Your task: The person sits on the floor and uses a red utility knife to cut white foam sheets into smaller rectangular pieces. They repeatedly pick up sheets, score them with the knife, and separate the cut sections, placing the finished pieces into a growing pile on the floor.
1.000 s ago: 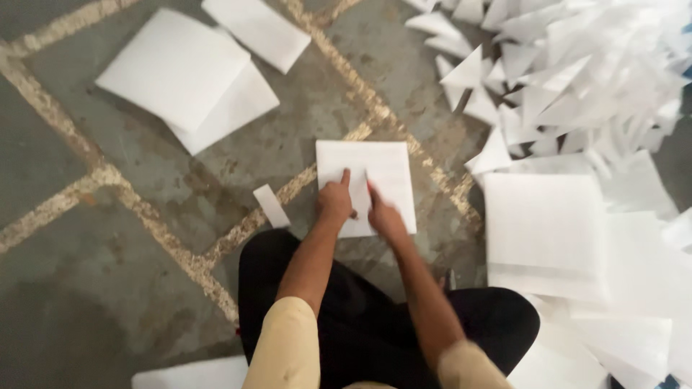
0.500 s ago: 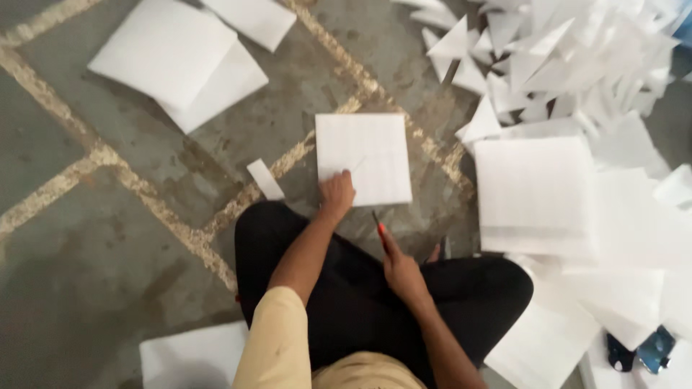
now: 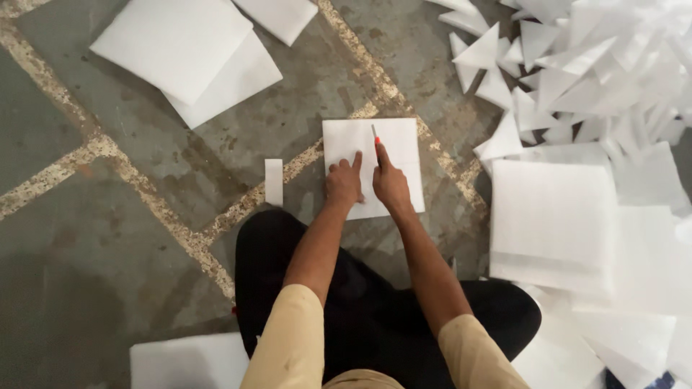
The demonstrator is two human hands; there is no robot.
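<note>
A white square foam sheet [image 3: 393, 148] lies flat on the stone floor in front of my knees. My left hand [image 3: 342, 184] presses down on its near left part, index finger stretched out. My right hand [image 3: 391, 184] grips a small cutter with a red handle [image 3: 375, 135]; its blade tip rests on the sheet near the top middle. Both forearms reach forward over my black trousers.
A narrow white strip [image 3: 273, 181] lies left of the sheet. Larger white sheets [image 3: 180, 50] rest at the upper left. A stack of square sheets [image 3: 551, 216] sits to the right, with a heap of white triangular offcuts [image 3: 577, 65] behind it. Another sheet [image 3: 187, 360] lies near my left side.
My right hand came back from beside my lap onto the sheet, now holding the cutter against it. My left hand shifted further onto the sheet.
</note>
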